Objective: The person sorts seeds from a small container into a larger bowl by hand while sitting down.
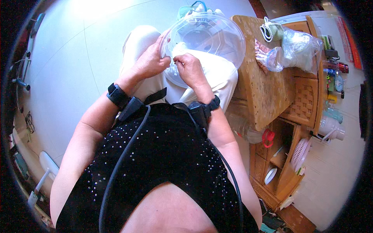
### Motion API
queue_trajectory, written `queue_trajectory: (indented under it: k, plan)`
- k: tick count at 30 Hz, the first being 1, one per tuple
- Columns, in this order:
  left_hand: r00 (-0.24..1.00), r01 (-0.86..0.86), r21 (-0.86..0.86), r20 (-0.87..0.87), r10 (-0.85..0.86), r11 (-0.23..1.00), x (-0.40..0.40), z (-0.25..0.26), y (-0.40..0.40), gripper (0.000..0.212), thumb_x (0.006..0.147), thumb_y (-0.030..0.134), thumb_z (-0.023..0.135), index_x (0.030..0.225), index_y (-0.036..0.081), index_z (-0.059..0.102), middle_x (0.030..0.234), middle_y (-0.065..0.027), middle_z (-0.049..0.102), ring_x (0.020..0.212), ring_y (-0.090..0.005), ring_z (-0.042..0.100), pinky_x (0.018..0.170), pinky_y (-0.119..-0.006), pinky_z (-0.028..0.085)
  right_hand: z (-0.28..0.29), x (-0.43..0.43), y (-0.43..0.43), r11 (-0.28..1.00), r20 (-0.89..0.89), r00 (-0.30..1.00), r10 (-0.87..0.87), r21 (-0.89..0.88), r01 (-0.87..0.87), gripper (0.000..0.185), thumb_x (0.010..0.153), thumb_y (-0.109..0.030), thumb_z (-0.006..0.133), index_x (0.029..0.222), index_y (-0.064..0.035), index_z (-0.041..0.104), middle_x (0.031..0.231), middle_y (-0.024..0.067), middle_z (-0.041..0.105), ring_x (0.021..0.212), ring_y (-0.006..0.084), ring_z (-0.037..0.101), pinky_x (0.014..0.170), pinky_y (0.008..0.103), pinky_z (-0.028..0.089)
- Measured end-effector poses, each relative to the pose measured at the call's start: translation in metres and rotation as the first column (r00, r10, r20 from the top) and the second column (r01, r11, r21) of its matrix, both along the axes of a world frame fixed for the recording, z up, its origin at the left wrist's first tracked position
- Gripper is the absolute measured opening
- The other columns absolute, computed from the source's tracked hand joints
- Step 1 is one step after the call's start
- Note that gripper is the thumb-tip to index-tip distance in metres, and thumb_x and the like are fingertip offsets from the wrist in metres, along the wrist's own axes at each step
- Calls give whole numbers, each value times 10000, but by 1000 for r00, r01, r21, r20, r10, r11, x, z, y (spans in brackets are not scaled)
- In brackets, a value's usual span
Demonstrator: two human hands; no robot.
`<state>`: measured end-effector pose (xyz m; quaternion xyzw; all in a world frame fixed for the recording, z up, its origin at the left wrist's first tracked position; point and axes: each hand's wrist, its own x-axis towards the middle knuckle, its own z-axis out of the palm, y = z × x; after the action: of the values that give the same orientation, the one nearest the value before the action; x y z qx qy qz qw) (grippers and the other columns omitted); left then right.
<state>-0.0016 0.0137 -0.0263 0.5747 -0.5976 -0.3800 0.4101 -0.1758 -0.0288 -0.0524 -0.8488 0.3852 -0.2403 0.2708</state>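
A large clear plastic bowl (237, 38) rests tilted across my lap, over the white trousers (142, 35). Its left rim is in the grip of my left hand (151, 59), with the thumb bent near the bowl's near-left side. My right hand (189, 67) is at the near side of the bowl, its thumb and index fingertips pinched together close to the left thumb. A tiny dark spot shows at those fingertips, too small to identify. Small whitish bits (172, 68) appear by the bowl's near-left wall. Each wrist wears a black strap.
Beyond the bowl stands a teal basket (183, 11) with white things in it. On the worn wooden tabletop (268, 93) at right lie a rolled cloth (272, 30), a clear plastic bag (301, 49) and a bag of reddish nuts or beans (262, 52). Below is a large bottle (252, 134).
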Motion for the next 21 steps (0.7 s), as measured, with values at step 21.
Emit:
queue_trajectory:
  k: [21]
  plan:
    - [994,35,64,-110,-28,997,0,-9,-2,695,739,76,508,1394,24,280,1140,-293,551,1078,-407,545,963,-404,413,30,-34,-18,403,557,652,-514,828,-390,104,827,-45,502,860,-9,594,727,78,605,593,107,506,541,254,427]
